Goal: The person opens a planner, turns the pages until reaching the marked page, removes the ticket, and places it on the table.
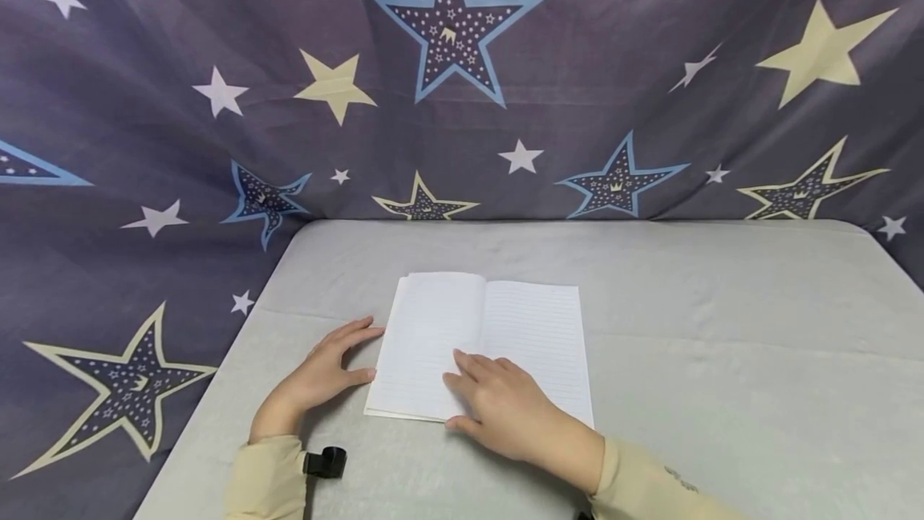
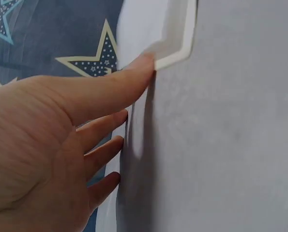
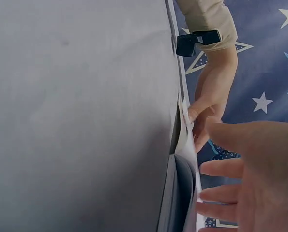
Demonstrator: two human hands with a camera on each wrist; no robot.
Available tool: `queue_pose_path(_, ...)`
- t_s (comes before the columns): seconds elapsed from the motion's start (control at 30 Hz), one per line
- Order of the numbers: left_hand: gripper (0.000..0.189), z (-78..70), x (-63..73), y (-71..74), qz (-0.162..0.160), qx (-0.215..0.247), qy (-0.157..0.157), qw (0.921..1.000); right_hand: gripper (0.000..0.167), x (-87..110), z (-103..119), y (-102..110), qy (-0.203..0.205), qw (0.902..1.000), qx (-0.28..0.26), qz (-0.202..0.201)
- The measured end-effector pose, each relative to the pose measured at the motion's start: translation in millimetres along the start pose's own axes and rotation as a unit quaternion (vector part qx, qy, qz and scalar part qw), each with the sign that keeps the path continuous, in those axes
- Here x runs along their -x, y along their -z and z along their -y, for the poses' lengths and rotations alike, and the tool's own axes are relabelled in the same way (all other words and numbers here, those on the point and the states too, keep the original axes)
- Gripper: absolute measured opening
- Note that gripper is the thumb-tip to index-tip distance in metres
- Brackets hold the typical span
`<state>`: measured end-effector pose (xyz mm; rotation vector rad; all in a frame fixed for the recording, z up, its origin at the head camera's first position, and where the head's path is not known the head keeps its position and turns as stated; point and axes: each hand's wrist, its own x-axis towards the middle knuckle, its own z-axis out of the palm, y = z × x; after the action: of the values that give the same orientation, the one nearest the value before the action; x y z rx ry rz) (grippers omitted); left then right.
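An open notebook [image 1: 537,327] with ruled white pages lies on the grey-covered table. Along its left edge is my left hand [image 1: 328,371], thumb and fingers spread apart. In the left wrist view the left thumb [image 2: 110,89] rests at the notebook's near corner [image 2: 175,62], the other fingers extended beyond. My right hand [image 1: 505,404] lies across the lower middle, fingertips on the left page near the fold. Seen from the right wrist, its fingers [image 3: 221,193] are extended over the pages, whose layered edge [image 3: 182,181] shows side-on.
The grey cloth [image 1: 722,392] covers the table on all sides of the notebook. A dark curtain [image 1: 606,95] printed with stars hangs behind and to the left. A black strap device [image 1: 328,462] sits on the left sleeve [image 1: 267,480].
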<state>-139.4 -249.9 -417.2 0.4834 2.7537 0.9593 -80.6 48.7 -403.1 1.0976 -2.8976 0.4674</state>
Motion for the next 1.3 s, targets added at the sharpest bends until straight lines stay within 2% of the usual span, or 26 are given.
queue_pose_path(0.23,0.048,-6.2,-0.2,4.1,-0.018,0.039,0.024,0.9988,0.060,1.0,2,-3,0.015,0.9980,0.025,0.055)
queue_pose_path(0.33,0.050,-10.9,-0.8,2.7,-0.014,0.054,0.014,0.9983,0.061,1.7,2,-4,0.021,0.9976,0.027,0.060)
queue_pose_path(0.47,0.067,-18.3,-1.9,-1.7,0.023,0.047,-0.001,0.9987,0.062,3.6,-2,-1,0.031,0.9961,0.012,0.082)
queue_pose_path(0.6,0.086,-22.9,-2.0,-6.0,0.062,-0.012,0.013,0.9979,0.057,7.4,-9,7,0.037,0.9928,-0.039,0.107)
queue_pose_path(0.7,0.089,-22.3,-2.1,-7.9,0.065,-0.037,0.016,0.9971,0.052,14.6,-19,13,0.040,0.9920,-0.072,0.095)
queue_pose_path(0.77,0.087,-22.0,-1.9,-8.2,0.064,-0.035,0.014,0.9973,0.050,20.9,-29,16,0.045,0.9928,-0.082,0.074)
queue_pose_path(0.93,0.084,-21.8,-1.0,-6.7,0.064,-0.033,0.008,0.9973,0.050,36.4,-58,21,0.045,0.9963,-0.067,0.028)
queue_pose_path(1.1,0.082,-20.6,-0.2,-4.7,0.059,-0.031,-0.001,0.9977,0.066,51.5,-85,29,0.016,0.9965,-0.058,0.058)
queue_pose_path(1.3,0.079,-15.9,0.4,-3.4,0.049,-0.031,-0.003,0.9983,0.079,58.3,-101,28,0.017,0.9951,-0.061,0.076)
